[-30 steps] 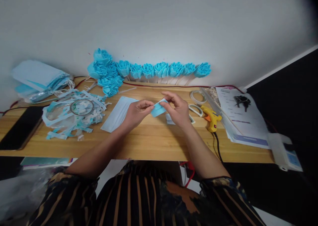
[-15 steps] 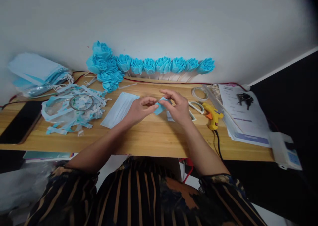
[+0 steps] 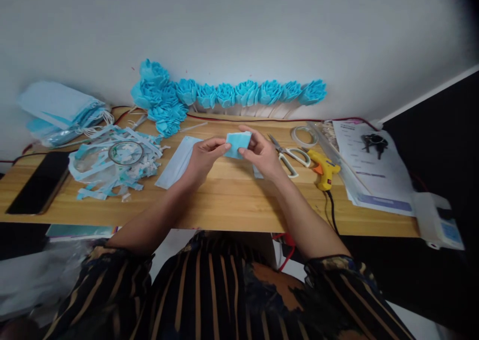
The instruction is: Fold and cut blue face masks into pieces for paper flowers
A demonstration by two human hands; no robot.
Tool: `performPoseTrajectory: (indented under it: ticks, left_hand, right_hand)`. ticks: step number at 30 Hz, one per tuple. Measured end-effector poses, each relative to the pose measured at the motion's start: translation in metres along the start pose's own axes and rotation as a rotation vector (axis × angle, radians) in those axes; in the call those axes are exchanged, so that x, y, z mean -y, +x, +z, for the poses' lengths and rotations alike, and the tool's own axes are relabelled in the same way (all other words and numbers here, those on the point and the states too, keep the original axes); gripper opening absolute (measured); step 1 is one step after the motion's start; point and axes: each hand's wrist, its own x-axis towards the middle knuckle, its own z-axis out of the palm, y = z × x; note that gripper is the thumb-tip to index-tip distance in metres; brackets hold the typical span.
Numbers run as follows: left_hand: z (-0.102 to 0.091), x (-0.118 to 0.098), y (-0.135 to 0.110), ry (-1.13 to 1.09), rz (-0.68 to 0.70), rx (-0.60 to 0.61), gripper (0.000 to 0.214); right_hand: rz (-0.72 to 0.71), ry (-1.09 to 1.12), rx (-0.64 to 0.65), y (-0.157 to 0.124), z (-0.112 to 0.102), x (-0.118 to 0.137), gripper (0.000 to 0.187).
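A small blue square of folded mask fabric [image 3: 238, 143] is held up between both hands over the table. My left hand [image 3: 206, 155] pinches its left edge between thumb and fingers. My right hand [image 3: 262, 153] grips the right side, thumb in front and fingers behind. Under my left hand lies a flat pale blue face mask [image 3: 175, 163], partly covered by the hand. Another pale piece [image 3: 257, 172] rests on the wood below my right hand, mostly hidden. White-handled scissors [image 3: 288, 155] lie just right of my right hand.
A yellow glue gun [image 3: 325, 170], a tape roll [image 3: 304, 136] and papers with keys [image 3: 374, 144] are at right. Blue fabric flowers [image 3: 247, 91] line the wall. At left are fabric scraps [image 3: 130, 165], a tape ring [image 3: 126, 153], stacked masks [image 3: 63, 105] and a phone [image 3: 39, 183].
The blue fabric piece has turned from a tilted position to face me squarely, showing more of its surface. Both hands shifted slightly, and the scissors' blades now show. The whole view moved a little.
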Motion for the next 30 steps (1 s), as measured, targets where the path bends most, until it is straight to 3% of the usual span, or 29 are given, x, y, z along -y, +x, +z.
performPoseTrajectory:
  ticks: [5,9,14,25,30]
  left_hand:
    - [-0.006,0.001,0.006,0.108,-0.02,-0.028,0.021]
    - [-0.008,0.003,0.008,0.091,-0.085,0.011,0.035]
    - [-0.004,0.004,0.008,-0.069,-0.07,0.061,0.046]
    - [-0.004,0.005,0.005,0.122,0.042,0.067,0.03]
    - [-0.002,0.008,0.004,0.156,0.059,0.054,0.026]
  right_hand:
    - [-0.067,-0.112,-0.092,0.001,-0.005,0.0,0.051]
    - [-0.112,-0.288,-0.134,0.0,-0.002,0.003,0.046]
    - [-0.071,-0.282,-0.165,0.0,0.001,0.004,0.046]
    - [-0.015,-0.197,-0.115,-0.005,0.006,0.021,0.051]
    - [-0.055,-0.212,-0.246,-0.003,0.004,0.016,0.027]
